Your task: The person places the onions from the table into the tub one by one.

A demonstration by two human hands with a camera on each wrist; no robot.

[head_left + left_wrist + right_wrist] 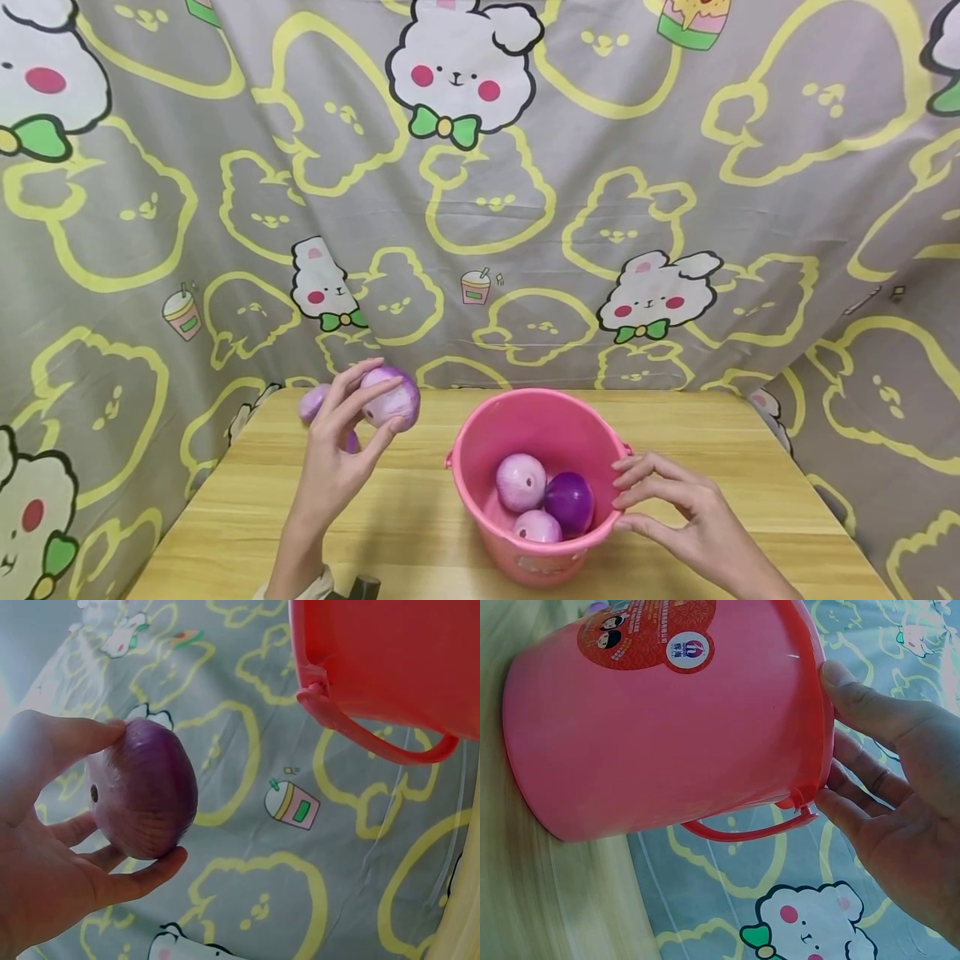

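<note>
My left hand (337, 454) holds up a purple onion (396, 398), pinched between thumb and fingertips, above the table and left of a pink bucket (480, 442). In the left wrist view this onion (154, 791) shows a small dark hole on its paler end. Inside the bucket lie two pale purple onions (521, 482) and a darker one (567, 502). My right hand (686, 504) grips the bucket's right rim with thumb and fingertips, close to the handle joint. From the right wrist view, the thumb lies on the rim of the upright bucket (667, 742).
Behind my left hand, two more purple onions (312, 403) lie at the table's back left, partly hidden. The bucket's handle (742, 834) hangs down outside. A patterned grey cloth (495, 192) encloses the wooden table (420, 517) at the back and sides.
</note>
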